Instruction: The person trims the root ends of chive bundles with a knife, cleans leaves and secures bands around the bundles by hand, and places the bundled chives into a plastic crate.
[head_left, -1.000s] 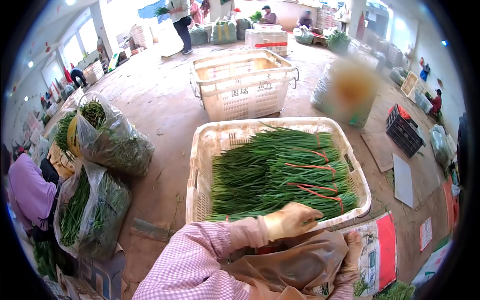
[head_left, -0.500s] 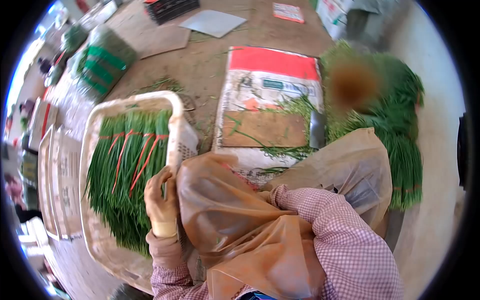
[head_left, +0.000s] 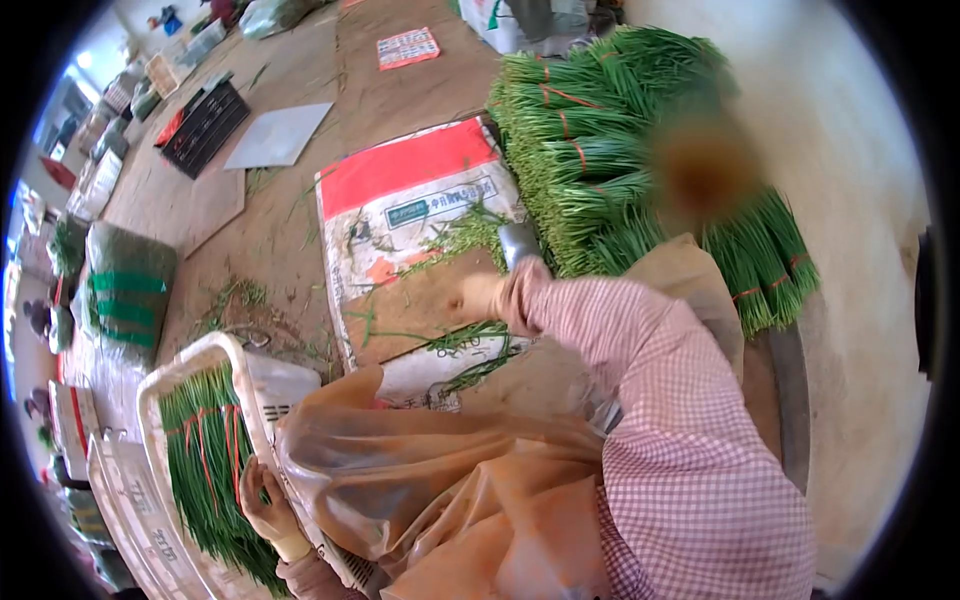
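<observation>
My left hand [head_left: 268, 508] is at the inner side of a white plastic crate's rim [head_left: 238, 365], its fingers bent over the edge. Beneath it in the crate lie bundles of long green chives [head_left: 205, 470], tied with red bands. My right hand [head_left: 482, 298] is over a brown wooden board [head_left: 410, 305], its fingers blurred, so I cannot tell whether it holds anything. Close above this hand, a grey metal blade-like piece [head_left: 518, 243] lies at the board's corner. Green trimmings [head_left: 470, 232] are scattered around the board on a printed white-and-red sack [head_left: 405, 180].
Tied chive bundles [head_left: 570, 150] are piled at the right. A brown plastic apron [head_left: 430, 480] covers my lap. Further off are a black crate [head_left: 205, 130], a white sheet [head_left: 280, 137] and a green-taped bale [head_left: 130, 290]. A brown blur hides part of the pile.
My right hand has moved from the apron out over the board. The view has shifted rightwards, showing more of the chive pile. My left hand stays at the crate rim.
</observation>
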